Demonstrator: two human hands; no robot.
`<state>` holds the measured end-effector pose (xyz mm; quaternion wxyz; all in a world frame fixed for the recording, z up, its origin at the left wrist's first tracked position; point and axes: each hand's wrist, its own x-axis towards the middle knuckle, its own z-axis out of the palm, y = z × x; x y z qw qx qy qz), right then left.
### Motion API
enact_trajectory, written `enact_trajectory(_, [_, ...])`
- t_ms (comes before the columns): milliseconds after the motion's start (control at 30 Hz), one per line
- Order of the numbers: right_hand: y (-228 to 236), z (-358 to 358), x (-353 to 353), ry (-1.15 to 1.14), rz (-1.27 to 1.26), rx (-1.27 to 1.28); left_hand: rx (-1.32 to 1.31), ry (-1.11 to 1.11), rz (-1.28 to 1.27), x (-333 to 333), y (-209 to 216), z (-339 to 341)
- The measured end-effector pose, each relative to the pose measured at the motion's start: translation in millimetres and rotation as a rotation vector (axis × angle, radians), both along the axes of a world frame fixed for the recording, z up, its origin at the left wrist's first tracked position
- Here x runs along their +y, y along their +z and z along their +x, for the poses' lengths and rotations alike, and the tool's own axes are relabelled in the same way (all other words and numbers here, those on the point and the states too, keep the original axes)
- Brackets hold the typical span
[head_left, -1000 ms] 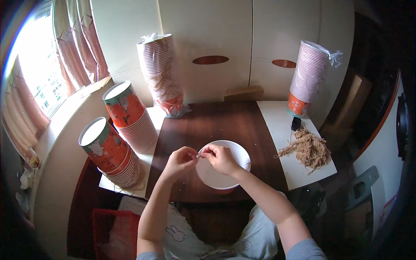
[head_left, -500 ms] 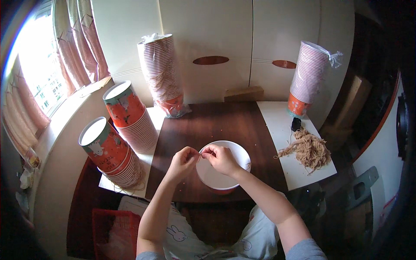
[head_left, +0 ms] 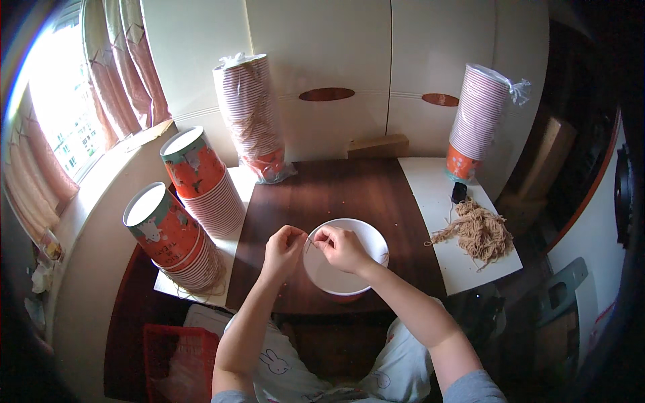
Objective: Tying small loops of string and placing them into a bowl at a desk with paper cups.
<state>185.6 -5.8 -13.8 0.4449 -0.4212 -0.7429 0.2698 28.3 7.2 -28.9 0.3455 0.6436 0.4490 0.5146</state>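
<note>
An orange paper bucket (head_left: 373,243) with a white inside stands on the dark table in front of me. Above its left rim, my left hand (head_left: 283,248) and my right hand (head_left: 342,250) are close together, each with thumb and fingers pinched. Between the fingertips runs a short bit of thin tan cord (head_left: 308,242); its ends are too small to follow. My right hand covers part of the bucket's opening. A tangled pile of tan cords (head_left: 480,234) lies on the white board at the right.
Two stacks of orange paper buckets (head_left: 208,191) (head_left: 164,225) stand at left, the nearer one with cords hanging on it. Plastic-wrapped stacks rise at back left (head_left: 248,111) and back right (head_left: 478,114). A small black object (head_left: 459,193) sits beside the cords. A red basket (head_left: 161,359) is below, left.
My fingertips have shifted slightly, and a little more of the cord shows between them. The bucket and the stacks stay where they were.
</note>
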Motion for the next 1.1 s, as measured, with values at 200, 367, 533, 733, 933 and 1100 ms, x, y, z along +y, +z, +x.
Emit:
enact_trajectory(200, [2,0,1,0.063,0.034,-0.015,-0.016,-0.057,-0.084,7,-11,-6])
enact_trajectory(367, [11,2,-1,-0.012,-0.097,0.100,0.339,-0.004,0.354,2,9,-9])
enact_trajectory(533, [16,0,-5,0.026,-0.008,0.050,0.416,-0.031,0.443,-13,33,-10])
enact_trajectory(733, [21,-4,-8,-0.013,0.049,0.116,0.563,0.051,0.599,-18,33,-7])
enact_trajectory(933, [21,-4,-4,-0.022,0.082,0.066,0.496,0.081,0.574,-20,38,-1])
enact_trajectory(1100, [20,-7,-6,-0.060,0.126,0.044,0.603,0.070,0.576,-19,36,-3])
